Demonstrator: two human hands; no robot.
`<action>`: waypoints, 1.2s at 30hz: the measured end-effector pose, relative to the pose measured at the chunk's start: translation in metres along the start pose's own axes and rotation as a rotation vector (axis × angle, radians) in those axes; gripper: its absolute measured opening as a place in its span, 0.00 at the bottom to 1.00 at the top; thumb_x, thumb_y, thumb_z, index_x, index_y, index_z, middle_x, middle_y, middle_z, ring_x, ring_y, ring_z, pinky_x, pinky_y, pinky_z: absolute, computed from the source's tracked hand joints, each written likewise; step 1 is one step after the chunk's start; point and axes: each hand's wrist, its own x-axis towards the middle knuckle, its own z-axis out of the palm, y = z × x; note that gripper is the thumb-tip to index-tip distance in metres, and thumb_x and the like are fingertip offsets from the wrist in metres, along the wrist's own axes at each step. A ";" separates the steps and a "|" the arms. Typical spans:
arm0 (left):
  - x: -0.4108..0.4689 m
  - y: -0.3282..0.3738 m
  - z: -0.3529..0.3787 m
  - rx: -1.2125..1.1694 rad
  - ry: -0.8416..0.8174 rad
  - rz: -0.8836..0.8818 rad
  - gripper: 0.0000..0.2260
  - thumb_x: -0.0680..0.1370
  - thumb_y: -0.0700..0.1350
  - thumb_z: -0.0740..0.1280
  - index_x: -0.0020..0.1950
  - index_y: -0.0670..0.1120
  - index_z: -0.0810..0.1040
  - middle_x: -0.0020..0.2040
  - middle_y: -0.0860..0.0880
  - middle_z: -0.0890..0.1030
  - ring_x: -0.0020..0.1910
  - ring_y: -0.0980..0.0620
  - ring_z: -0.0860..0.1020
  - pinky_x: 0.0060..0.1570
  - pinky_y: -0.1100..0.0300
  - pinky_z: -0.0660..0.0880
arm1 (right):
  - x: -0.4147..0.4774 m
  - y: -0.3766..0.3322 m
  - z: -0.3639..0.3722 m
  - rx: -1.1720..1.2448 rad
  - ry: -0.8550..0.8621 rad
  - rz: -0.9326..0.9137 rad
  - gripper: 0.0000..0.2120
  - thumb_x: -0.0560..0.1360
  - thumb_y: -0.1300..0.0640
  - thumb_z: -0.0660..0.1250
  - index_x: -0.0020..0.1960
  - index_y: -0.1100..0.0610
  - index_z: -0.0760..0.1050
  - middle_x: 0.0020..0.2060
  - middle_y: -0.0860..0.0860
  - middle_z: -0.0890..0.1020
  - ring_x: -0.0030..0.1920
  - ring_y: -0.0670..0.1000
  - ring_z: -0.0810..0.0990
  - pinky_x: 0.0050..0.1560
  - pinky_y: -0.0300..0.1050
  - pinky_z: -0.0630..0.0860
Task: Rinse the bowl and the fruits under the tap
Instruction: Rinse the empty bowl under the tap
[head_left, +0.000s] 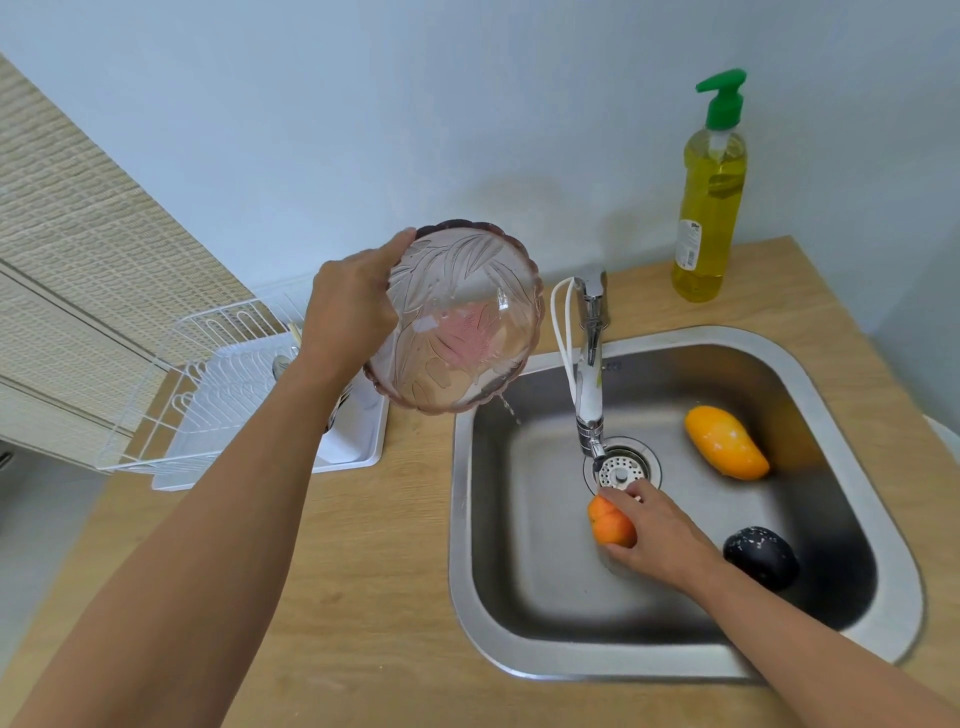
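Observation:
My left hand (348, 306) grips the rim of a pink patterned glass bowl (462, 322), tilted on edge above the sink's left rim, and water drips from its lower edge into the basin. Down in the steel sink (519, 670), my right hand (657, 535) is closed around an orange peach-like fruit (608, 522) just in front of the drain. A yellow mango (724, 441) lies at the basin's right back. A dark avocado (761, 557) lies at the right front. The chrome tap (592, 364) points over the drain (623, 465); I see no stream from it.
A white dish rack (228, 395) on a tray stands left of the sink on the wooden counter (353, 571). A yellow dish soap bottle (711, 192) with a green pump stands at the back right by the wall.

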 end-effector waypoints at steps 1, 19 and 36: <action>0.001 0.001 0.000 0.010 0.005 0.017 0.31 0.71 0.25 0.60 0.72 0.45 0.75 0.47 0.36 0.84 0.42 0.34 0.83 0.44 0.40 0.81 | 0.000 0.000 0.000 -0.004 0.000 -0.002 0.35 0.69 0.41 0.69 0.75 0.42 0.64 0.65 0.50 0.69 0.64 0.53 0.72 0.64 0.45 0.72; -0.001 0.016 -0.004 0.011 0.114 0.125 0.29 0.72 0.27 0.60 0.72 0.42 0.76 0.47 0.38 0.84 0.41 0.35 0.83 0.38 0.42 0.79 | 0.001 0.001 0.000 -0.026 -0.008 -0.008 0.35 0.70 0.41 0.69 0.75 0.40 0.62 0.67 0.49 0.67 0.65 0.53 0.72 0.63 0.45 0.73; -0.032 -0.023 -0.029 -0.623 0.144 -0.677 0.24 0.79 0.32 0.60 0.69 0.52 0.78 0.50 0.44 0.86 0.37 0.43 0.87 0.40 0.48 0.85 | -0.003 -0.001 -0.001 -0.048 -0.002 -0.032 0.33 0.71 0.41 0.68 0.74 0.40 0.64 0.66 0.48 0.68 0.63 0.52 0.73 0.61 0.44 0.73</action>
